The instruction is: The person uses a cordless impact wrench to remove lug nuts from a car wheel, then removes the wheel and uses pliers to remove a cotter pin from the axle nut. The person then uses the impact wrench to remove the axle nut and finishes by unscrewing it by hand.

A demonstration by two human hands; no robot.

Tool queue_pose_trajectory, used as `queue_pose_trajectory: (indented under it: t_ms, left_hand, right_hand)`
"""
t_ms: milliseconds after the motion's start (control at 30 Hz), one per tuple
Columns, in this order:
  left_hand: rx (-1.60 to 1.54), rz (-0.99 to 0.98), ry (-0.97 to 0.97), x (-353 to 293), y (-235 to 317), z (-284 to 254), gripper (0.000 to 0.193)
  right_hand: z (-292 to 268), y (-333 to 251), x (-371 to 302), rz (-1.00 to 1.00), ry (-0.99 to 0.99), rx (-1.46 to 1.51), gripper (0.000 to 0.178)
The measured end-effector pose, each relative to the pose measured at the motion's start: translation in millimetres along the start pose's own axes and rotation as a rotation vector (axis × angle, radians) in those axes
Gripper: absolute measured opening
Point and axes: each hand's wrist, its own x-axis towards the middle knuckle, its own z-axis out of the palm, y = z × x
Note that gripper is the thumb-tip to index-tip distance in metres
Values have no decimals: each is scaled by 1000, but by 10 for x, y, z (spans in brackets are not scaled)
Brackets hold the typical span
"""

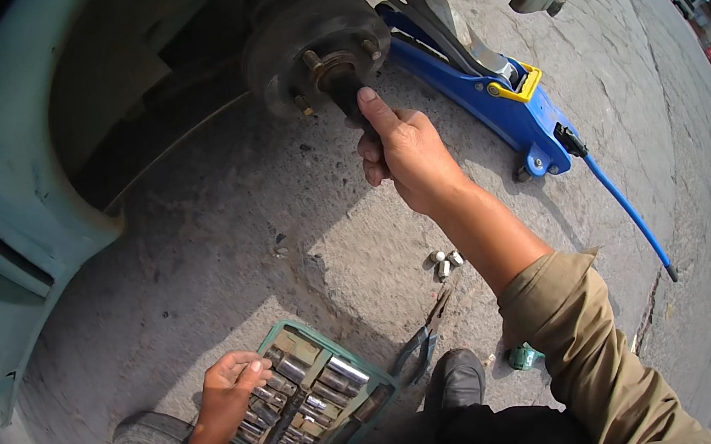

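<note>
From where I stand, the dark tube-shaped piece sits at twelve o'clock in the view, its far end at the middle of the wheel hub, among bare studs. The right hand is wrapped around its near end, thumb laid along the top. At two o'clock, close by the hub, stands a blue floor jack with a yellow bar, its thin handle running out toward three. A few silvery nuts lie on the concrete at four o'clock, pliers at five beside a dark boot. At seven o'clock an open green case shows rows of metal sockets. The left hand is over its upper left edge, fingers loosely curled; I can't tell whether they hold anything. A wheel lies at eight, and the pale green bodywork curves past ten.
</note>
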Motion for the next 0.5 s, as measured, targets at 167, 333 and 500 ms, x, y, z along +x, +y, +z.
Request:
queue_pose_trajectory:
  t_ms: [167, 333, 500]
  left_hand:
    - [5, -31, -54, -1, 21, -45, 26]
    - [163, 99, 8, 84, -175, -342, 39]
    - [403, 103, 14, 7, -653, -628, 43]
  right_hand:
    - [-106, 35, -24, -307, 145, -749, 64]
    - [-342, 676, -588, -152, -176, -1068, 60]
    - [-177, 1594, -964, -432, -575, -1421, 53]
